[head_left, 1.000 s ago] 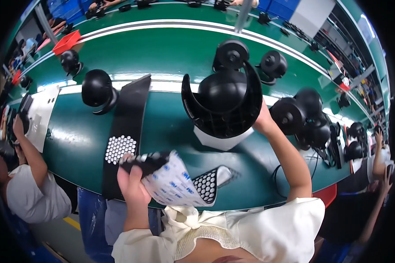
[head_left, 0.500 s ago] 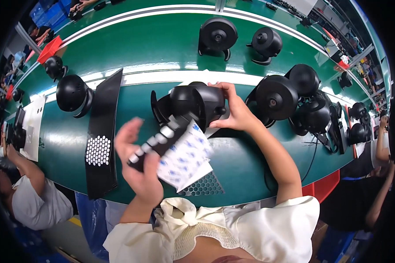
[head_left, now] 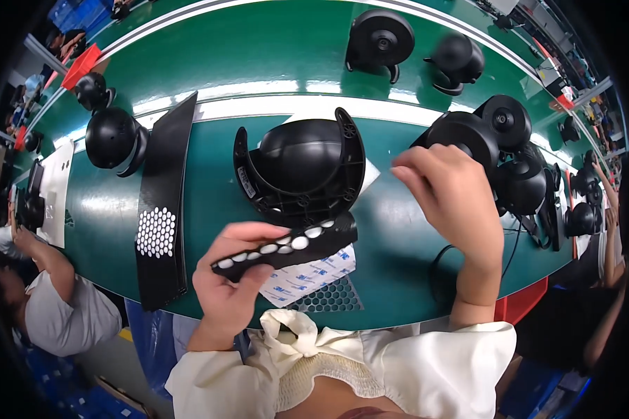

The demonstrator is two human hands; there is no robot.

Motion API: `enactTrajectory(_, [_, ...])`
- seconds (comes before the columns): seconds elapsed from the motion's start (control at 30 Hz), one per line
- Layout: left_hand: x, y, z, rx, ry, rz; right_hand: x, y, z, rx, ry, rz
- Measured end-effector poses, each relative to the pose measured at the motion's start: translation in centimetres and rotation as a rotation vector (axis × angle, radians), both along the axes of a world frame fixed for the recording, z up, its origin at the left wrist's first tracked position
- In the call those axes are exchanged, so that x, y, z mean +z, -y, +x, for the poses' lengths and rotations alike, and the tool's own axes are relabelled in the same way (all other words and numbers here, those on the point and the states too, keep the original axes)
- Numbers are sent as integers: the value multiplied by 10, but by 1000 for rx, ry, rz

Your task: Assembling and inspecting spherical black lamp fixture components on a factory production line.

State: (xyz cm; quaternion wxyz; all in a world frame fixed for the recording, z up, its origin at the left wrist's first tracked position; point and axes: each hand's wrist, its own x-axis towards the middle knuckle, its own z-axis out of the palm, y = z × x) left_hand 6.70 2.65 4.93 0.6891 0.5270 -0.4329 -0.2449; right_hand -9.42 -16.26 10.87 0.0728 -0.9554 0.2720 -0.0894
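Observation:
My left hand (head_left: 234, 272) grips a bent black strip (head_left: 311, 244) between thumb and fingers. A row of round white pads lies along the strip. Just beyond it, a black rounded device (head_left: 300, 157) rests on the green table, with its curved, two-armed stand turned toward me. My right hand (head_left: 458, 199) is raised to the right of the device, apart from it. Its fingers are curled, with thumb and forefinger close together; anything between the tips is too small to make out. Below the strip lies white backing paper (head_left: 307, 279) with blue print, partly over a perforated sheet (head_left: 332, 295).
Left of me lies a long black sheet (head_left: 164, 188) bearing white round pads (head_left: 156, 232). Several black devices (head_left: 461, 136) crowd the right side, with a cable (head_left: 440, 269) nearby. More devices (head_left: 381, 42) stand at the back. People work on both sides; a red bin (head_left: 521, 302) is at right.
My right hand has let go of the device and moved right. The device now stands turned with its stand facing me. My left hand has tilted the strip flatter and shifted slightly right.

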Motion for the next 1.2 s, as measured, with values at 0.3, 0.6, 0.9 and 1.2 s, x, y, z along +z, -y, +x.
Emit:
enactTrajectory(0.3, [-13, 0, -3, 66, 206, -62, -7, -28, 25, 339, 597, 516])
enactTrajectory(0.6, [-9, 6, 2, -2, 39, 112, -11, -24, 26, 468, 536, 560])
enactTrajectory(0.9, [-10, 7, 8, -54, 225, 71, -19, -26, 25, 558, 490, 315])
enactTrajectory(1.2, [-7, 6, 3, -3, 127, 112, -20, -43, 26, 513, 559, 53])
